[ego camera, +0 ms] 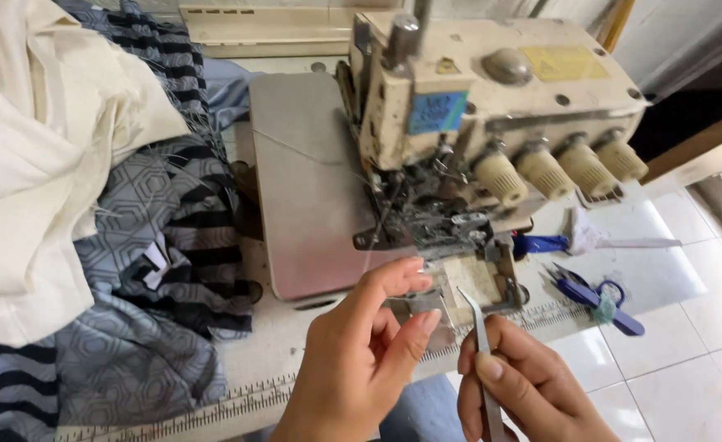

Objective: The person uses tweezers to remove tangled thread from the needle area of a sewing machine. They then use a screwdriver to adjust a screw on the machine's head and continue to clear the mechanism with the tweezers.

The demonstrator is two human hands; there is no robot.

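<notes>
Right hand [525, 385], lower centre, pinches metal tweezers [477, 327], tips up toward overlock machine [492, 123]. Left hand [361, 352] beside it, thumb and forefinger pinching thread [367, 262] near needle area. Patterned fabric [156, 237] heaped left.

The tweezers [480, 348] are slim, silvery metal, standing nearly upright with the bent tip pointing toward 11 o'clock, just below the cream sewing machine's [492, 106] needle area. Their lower shaft is pinched in the right hand [525, 385]. At 9 o'clock from the tip, the left hand [361, 352] pinches a thin pale thread [377, 245] running up toward 12 o'clock.
</notes>
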